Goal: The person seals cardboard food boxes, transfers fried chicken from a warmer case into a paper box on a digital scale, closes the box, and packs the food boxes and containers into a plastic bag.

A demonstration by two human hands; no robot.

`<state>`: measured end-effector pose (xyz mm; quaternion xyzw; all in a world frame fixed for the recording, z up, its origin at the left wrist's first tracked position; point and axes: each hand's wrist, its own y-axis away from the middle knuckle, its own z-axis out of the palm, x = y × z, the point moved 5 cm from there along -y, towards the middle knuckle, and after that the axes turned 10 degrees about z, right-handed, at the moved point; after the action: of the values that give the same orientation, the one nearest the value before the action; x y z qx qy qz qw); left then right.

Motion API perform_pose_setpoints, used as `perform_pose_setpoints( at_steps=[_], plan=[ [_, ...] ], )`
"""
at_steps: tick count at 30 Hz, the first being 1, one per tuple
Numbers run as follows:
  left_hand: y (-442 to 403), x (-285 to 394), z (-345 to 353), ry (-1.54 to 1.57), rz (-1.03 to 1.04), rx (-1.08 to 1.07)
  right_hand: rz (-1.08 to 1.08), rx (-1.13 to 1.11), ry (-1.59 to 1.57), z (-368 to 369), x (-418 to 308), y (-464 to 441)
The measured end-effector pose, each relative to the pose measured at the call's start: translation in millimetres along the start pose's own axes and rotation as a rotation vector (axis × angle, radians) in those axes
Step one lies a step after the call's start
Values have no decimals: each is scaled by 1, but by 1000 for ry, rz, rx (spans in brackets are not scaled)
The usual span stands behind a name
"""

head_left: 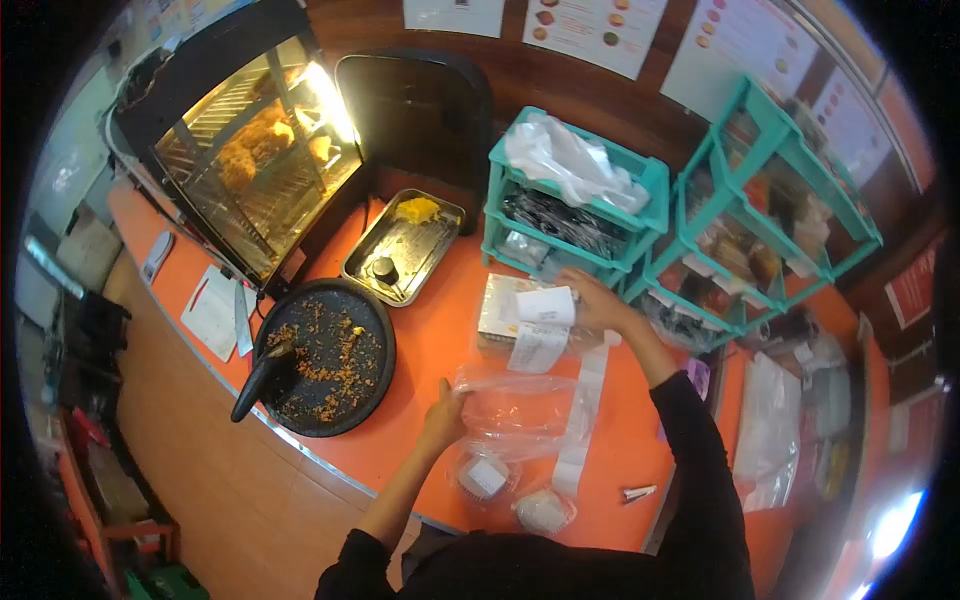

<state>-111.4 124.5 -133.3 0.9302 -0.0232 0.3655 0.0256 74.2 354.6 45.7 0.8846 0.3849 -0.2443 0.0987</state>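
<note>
My left hand [443, 415] pinches the near left edge of a clear plastic bag [515, 415], which lies spread on the orange counter. My right hand [592, 300] reaches over a box [497, 305] and has its fingers closed at a curled white paper slip [546, 305]; the fingertips are partly hidden. Below that slip hangs a printed receipt [538, 346]. A long white paper strip [582, 415] runs along the right side of the bag. Closer to my body sit two small wrapped round packs, one with a label [487, 477] and one plain [543, 510].
To the left stands a black stone mortar [330, 400] with brown crumbs and a pestle [262, 385]. Behind it are a steel tray [405, 250] and a lit food warmer [250, 150]. Teal racks [570, 220] border the back right. A stapler-like item [638, 494] lies at right.
</note>
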Motion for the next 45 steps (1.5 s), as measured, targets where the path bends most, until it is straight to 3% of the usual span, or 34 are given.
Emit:
perform_pose_setpoints(
  at_steps=[1,3,5,9,12,14,15,18,19,21,22,26,28,31,33,35,38,40,41,43,45],
  plan=[
    [2,-3,-2,-12,13,15,28,-164,41,5,-2,-1],
    [1,-5,0,-18,17,13,35,-174,119,8,-5,-5],
    [-1,-2,1,-23,27,10,-10,-124,382,11,-20,-8],
    [0,10,1,-18,53,8,-155,36,483,11,-26,-8],
    [0,15,4,-8,8,-7,5,-159,627,11,-10,-21],
    [-1,14,7,13,-24,-3,-20,-107,171,2,6,-32],
    [-3,13,10,60,-32,-3,-24,-112,175,1,10,-38],
    [-1,6,14,162,-11,-5,463,-206,-280,7,25,-32],
    [-2,6,15,213,23,-14,464,-208,-273,10,22,-21],
    [-6,1,14,241,36,-27,326,261,-798,-13,20,-4],
    [-6,-1,15,258,45,-44,462,221,-756,-35,-4,4],
    [-20,-8,16,275,62,-24,530,339,-732,-81,-48,33],
    [-30,-9,15,305,136,-9,453,446,-1263,-84,-46,49],
    [-39,-2,3,328,110,-24,352,512,-1523,-70,-51,70],
    [-46,-22,18,285,147,12,422,595,-1537,-46,-45,83],
    [-46,-28,15,242,181,49,404,479,-1601,-6,-27,92],
    [-44,-28,11,565,201,-23,485,380,-1588,55,12,110],
    [-50,-37,21,85,380,-103,520,349,-1572,82,23,125],
    [-49,-40,18,81,382,-105,553,316,-1553,92,28,131],
    [-47,-31,5,359,352,-271,531,227,-1580,93,27,138],
    [-56,-57,22,275,342,-386,524,148,-1609,96,29,150]
  ],
)
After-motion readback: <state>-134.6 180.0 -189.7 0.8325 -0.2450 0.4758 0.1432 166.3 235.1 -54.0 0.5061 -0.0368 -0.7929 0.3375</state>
